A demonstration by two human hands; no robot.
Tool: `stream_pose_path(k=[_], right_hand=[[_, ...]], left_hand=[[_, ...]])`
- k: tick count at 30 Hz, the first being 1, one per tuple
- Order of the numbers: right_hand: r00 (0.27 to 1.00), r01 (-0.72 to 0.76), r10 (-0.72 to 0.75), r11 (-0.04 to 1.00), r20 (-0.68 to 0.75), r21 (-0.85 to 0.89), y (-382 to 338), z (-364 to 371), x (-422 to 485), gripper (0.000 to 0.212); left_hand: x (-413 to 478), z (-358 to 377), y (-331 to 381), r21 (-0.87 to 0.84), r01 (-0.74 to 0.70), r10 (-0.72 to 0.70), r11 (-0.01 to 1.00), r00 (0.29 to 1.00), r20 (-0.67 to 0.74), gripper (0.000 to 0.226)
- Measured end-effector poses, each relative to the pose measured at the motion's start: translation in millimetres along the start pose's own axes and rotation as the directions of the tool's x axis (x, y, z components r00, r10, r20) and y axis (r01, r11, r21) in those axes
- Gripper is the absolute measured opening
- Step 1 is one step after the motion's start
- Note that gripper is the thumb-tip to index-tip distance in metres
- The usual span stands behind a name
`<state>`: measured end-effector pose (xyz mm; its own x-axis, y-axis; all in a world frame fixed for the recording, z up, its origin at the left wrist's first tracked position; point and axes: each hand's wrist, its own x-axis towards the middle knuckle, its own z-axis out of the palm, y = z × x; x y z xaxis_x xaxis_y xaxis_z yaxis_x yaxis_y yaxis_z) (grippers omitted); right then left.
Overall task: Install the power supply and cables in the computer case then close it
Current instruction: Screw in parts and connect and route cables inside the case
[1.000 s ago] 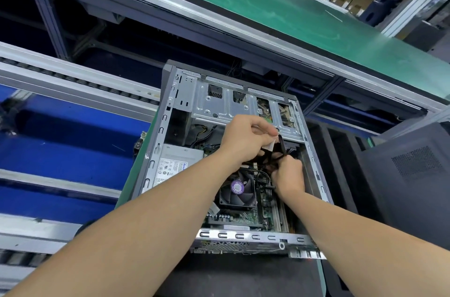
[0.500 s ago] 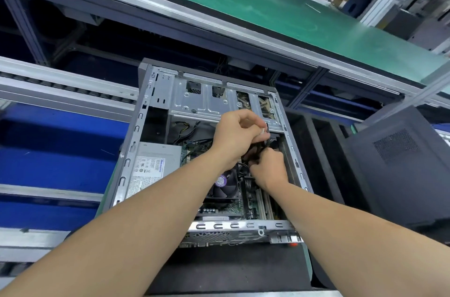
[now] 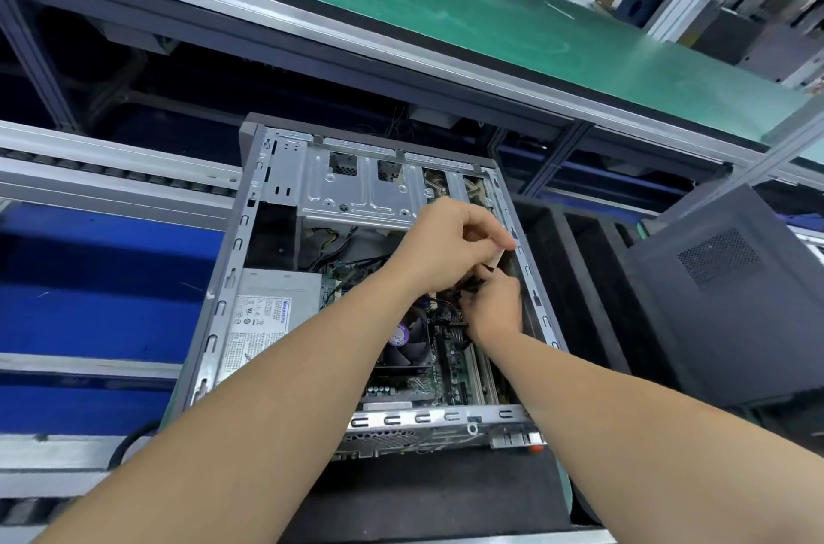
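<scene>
Mid-frame, inside the case [image 3: 223,307], a pale tag [image 3: 498,261] is pinched by the left hand [image 3: 450,244], black cables [image 3: 446,306] gripped by the right hand [image 3: 492,309].

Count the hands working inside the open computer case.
2. The left hand pinches a pale tag near the case's right wall; the right hand, just below it, grips black cables. None seems hidden.

Bare matt metal computer case [image 3: 285,168]; black matt side panel [image 3: 731,293].
</scene>
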<state>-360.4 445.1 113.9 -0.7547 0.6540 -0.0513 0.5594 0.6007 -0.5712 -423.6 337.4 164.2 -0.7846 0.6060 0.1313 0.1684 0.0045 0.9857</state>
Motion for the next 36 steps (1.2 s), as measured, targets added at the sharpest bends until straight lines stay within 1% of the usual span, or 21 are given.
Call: stream_pose_path(k=[2, 3, 4, 5, 6, 7, 9, 10, 11, 14, 17, 18, 20, 23, 24, 29, 33, 36], right_hand=[[0.999, -0.032, 0.033, 0.999, 0.012, -0.029, -1, 0, 2, 0.016], [0.999, -0.024, 0.025, 0.998, 0.022, -0.06, 1, 1, 2, 0.016], [0.999, -0.036, 0.037, 0.999, 0.027, -0.021, 1, 1, 2, 0.021], [0.999, -0.035, 0.036, 0.999, 0.033, -0.02, 2, 1, 3, 0.028], [0.998, -0.053, 0.052, 0.999, 0.037, 0.008, 3, 1, 4, 0.031], [0.998, -0.039, 0.039, 0.999, 0.047, 0.006, 2, 0, 4, 0.025], [0.997, 0.014, -0.011, 0.999, 0.08, -0.029, -1, -2, 3, 0.006], [0.996, 0.027, -0.024, 0.999, 0.087, -0.035, -3, -4, 1, 0.002], [0.996, 0.031, -0.025, 0.997, 0.087, -0.066, -2, -4, 2, 0.005], [0.997, -0.011, 0.015, 0.998, 0.072, -0.06, 5, -2, 6, 0.01], [0.999, 0.017, -0.013, 0.994, 0.041, -0.105, 7, 2, 8, 0.017], [1.0, 0.001, 0.002, 0.994, 0.024, -0.113, 5, 2, 7, 0.018], [1.0, 0.022, -0.021, 0.987, 0.008, -0.157, 7, 5, 10, 0.016], [0.999, 0.045, -0.039, 0.969, 0.029, -0.244, 9, 8, 15, 0.008], [0.998, 0.05, -0.042, 0.964, 0.037, -0.26, 10, 9, 16, 0.009], [0.996, 0.079, -0.063, 0.964, 0.068, -0.254, 12, 10, 20, 0.021], [0.996, 0.074, -0.06, 0.969, 0.066, -0.236, 13, 9, 20, 0.022], [0.996, 0.06, -0.046, 0.976, 0.076, -0.208, 13, 9, 20, 0.018]], left_hand=[[2, 0, 1, 0.008, 0.009, -0.009, 1.0, 1.0, -0.028, 0.024], [2, 0, 1, 0.005, 0.014, -0.013, 1.0, 0.999, -0.045, 0.023], [2, 1, 1, 0.001, 0.015, -0.015, 1.0, 0.998, -0.056, 0.023], [2, 2, 1, -0.013, 0.02, -0.021, 1.0, 0.998, -0.061, 0.023], [2, 3, 0, -0.043, 0.029, -0.032, 0.999, 0.998, -0.061, 0.023], [2, 3, -1, -0.081, 0.042, -0.047, 0.996, 0.997, -0.061, 0.021], [4, 3, -3, -0.137, 0.065, -0.075, 0.988, 0.995, -0.062, 0.018], [5, 2, -5, -0.152, 0.072, -0.083, 0.986, 0.995, -0.061, 0.017], [5, 1, -6, -0.166, 0.079, -0.089, 0.983, 0.994, -0.056, 0.017], [7, -2, -10, -0.215, 0.086, -0.096, 0.973, 0.995, -0.039, 0.019], [8, -3, -11, -0.203, 0.064, -0.073, 0.977, 0.997, -0.039, 0.019], [8, -3, -11, -0.193, 0.058, -0.067, 0.98, 0.997, -0.04, 0.019], [10, -5, -12, -0.182, 0.054, -0.065, 0.982, 0.997, -0.05, 0.02], [11, -6, -13, -0.18, 0.06, -0.069, 0.982, 0.996, -0.048, 0.023], [12, -6, -13, -0.183, 0.063, -0.072, 0.981, 0.996, -0.048, 0.023], [13, -7, -16, -0.222, 0.081, -0.093, 0.972, 0.995, -0.047, 0.02], [12, -7, -15, -0.234, 0.082, -0.096, 0.969, 0.994, -0.048, 0.018], [12, -7, -14, -0.245, 0.082, -0.096, 0.966, 0.994, -0.047, 0.014]])
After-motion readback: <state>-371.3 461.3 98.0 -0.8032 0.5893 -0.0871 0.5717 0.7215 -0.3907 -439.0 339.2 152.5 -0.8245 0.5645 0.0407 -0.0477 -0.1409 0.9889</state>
